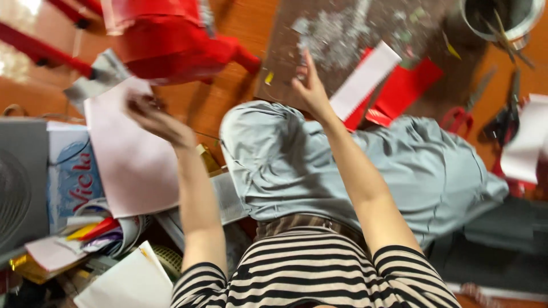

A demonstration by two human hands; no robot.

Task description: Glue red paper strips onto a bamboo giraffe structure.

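**Handling paper over a cluttered wooden floor**

Gripping, with the left hand (153,117), the upper edge of a pale pink paper sheet (128,165); fingers (140,105) curling shut on it, though blurred. Hanging down-left from that hand, the sheet is overlapping a blue-and-white box (71,171) beside a grey box (23,177). Reaching forward, the right hand (311,85) is hovering at the near edge of a brown board (342,40) dusted with silver glitter; fingers (310,60) spreading wide, holding nothing. Lying just right of that hand: a white paper strip (365,80) over red card pieces (408,88). Sitting with knees in grey trousers (342,165) between the two arms. Standing at upper left: a red paper form (171,40). Resting at upper right: a metal pot (502,17) of tools, with dark scissors (505,114) below it on the floor (228,91).
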